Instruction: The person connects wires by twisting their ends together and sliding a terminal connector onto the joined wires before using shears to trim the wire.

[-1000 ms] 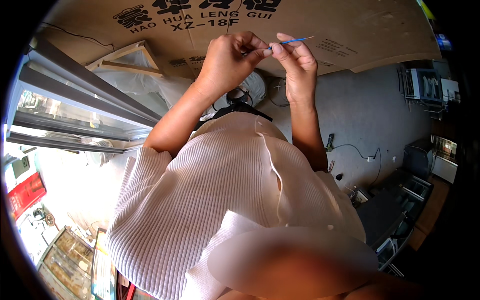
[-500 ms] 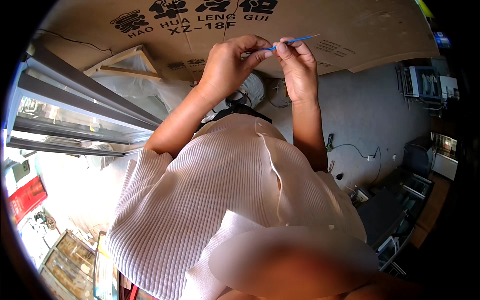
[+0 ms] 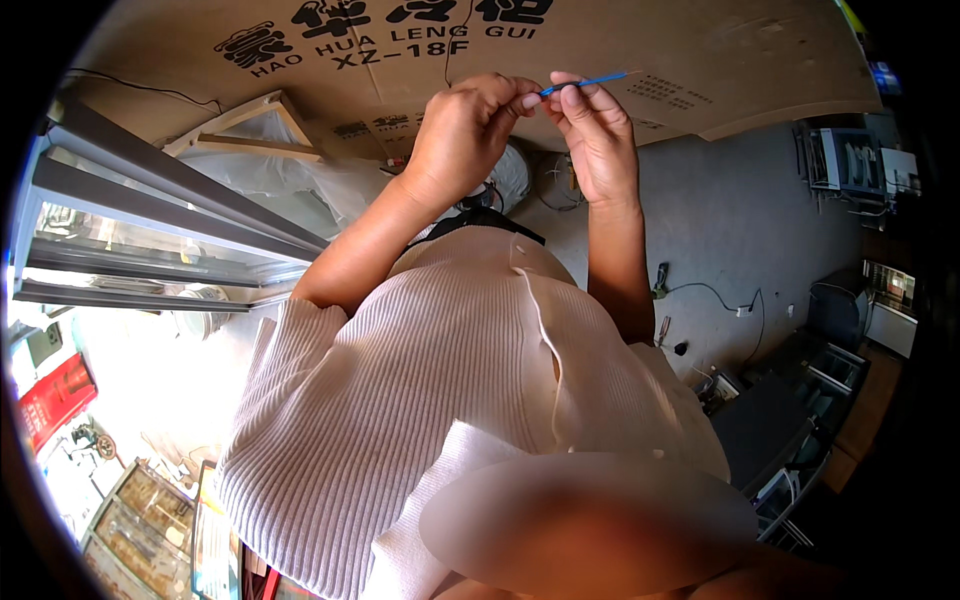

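Observation:
A thin blue wire (image 3: pixel 600 79) with a bare, copper-looking tip stretches to the right above the worktop-like cardboard. My left hand (image 3: pixel 466 125) pinches its left end between thumb and fingers. Close beside it, my right hand (image 3: pixel 600 145) has its thumb and forefinger at the middle of the wire, with the bare end sticking out past the fingers. What lies inside the left fingers is hidden.
Behind my hands stands a large printed cardboard sheet (image 3: pixel 600 40). Metal-framed sliding glass (image 3: pixel 170 215) is close on the left, beside a wooden frame (image 3: pixel 255 147) with plastic sheeting. A dark cable (image 3: pixel 710 291) lies on the grey floor (image 3: pixel 720 220) to the right.
My left fingers have drawn slightly left along the wire. My right thumb has shifted a little away from the left fingertips, and more blue wire shows between the hands.

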Motion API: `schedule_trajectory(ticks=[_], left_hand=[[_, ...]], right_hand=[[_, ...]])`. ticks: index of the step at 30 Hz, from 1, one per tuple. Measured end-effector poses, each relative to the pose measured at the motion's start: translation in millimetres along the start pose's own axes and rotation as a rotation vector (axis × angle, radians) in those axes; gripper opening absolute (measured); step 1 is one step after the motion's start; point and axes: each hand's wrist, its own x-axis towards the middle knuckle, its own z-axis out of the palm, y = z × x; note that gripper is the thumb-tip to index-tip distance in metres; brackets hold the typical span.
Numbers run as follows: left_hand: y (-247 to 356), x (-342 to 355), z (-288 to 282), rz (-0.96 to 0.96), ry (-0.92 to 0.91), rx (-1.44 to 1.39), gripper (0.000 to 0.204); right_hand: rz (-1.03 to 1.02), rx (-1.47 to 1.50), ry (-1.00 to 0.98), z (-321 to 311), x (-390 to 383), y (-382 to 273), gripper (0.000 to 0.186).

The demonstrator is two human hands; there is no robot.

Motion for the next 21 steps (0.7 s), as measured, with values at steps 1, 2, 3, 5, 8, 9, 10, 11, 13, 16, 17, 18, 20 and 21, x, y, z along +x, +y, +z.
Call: schedule_trajectory(ticks=[1, 2, 3, 5, 8, 9, 10, 11, 13, 16, 17, 18, 20, 21], left_hand=[[1, 0, -1, -0.001, -0.01, 0.02, 0.013], [1, 1, -1, 0.0, -0.011, 0.029, 0.012], [2, 2, -2, 0.001, -0.011, 0.039, 0.012], [1, 2, -2, 0.02, -0.002, 0.053, 0.011], [-1, 2, -1, 0.052, 0.02, 0.043, 0.01], [-1, 2, -1, 0.05, 0.019, 0.027, 0.01], [-2, 2, 0, 0.047, 0.019, 0.012, 0.009], [-3, 2, 1, 0.052, 0.022, 0.0, 0.009], [-4, 2, 3, 0.06, 0.028, -0.024, 0.009], [-2, 1, 6, 0.023, 0.035, -0.045, 0.009], [0, 0, 7, -0.007, 0.036, -0.026, 0.009], [2, -1, 7, -0.037, 0.037, -0.006, 0.009], [4, -1, 10, -0.055, 0.051, 0.025, 0.009], [2, -1, 12, -0.043, 0.065, 0.038, 0.009]], right_hand=[[-0.006, -0.007, 0.008, 1, 0, 1, 0.018], [-0.012, -0.014, 0.017, 2, -1, 2, 0.018], [-0.018, -0.027, 0.017, 3, -1, 2, 0.018], [-0.03, -0.053, 0.018, 7, -3, 1, 0.018], [-0.046, -0.071, 0.044, 12, -4, 0, 0.017], [-0.062, -0.087, 0.052, 14, -5, -2, 0.017], [-0.078, -0.103, 0.061, 16, -5, -3, 0.017], [-0.094, -0.118, 0.069, 18, -6, -3, 0.017], [-0.148, -0.143, 0.061, 19, -6, -2, 0.017], [-0.219, -0.158, 0.072, 23, -8, 2, 0.017], [-0.241, -0.159, 0.079, 24, -8, 4, 0.017], [-0.254, -0.173, 0.082, 25, -9, 4, 0.016], [-0.278, -0.202, 0.089, 26, -9, 6, 0.016], [-0.289, -0.24, 0.097, 25, -9, 6, 0.015]])
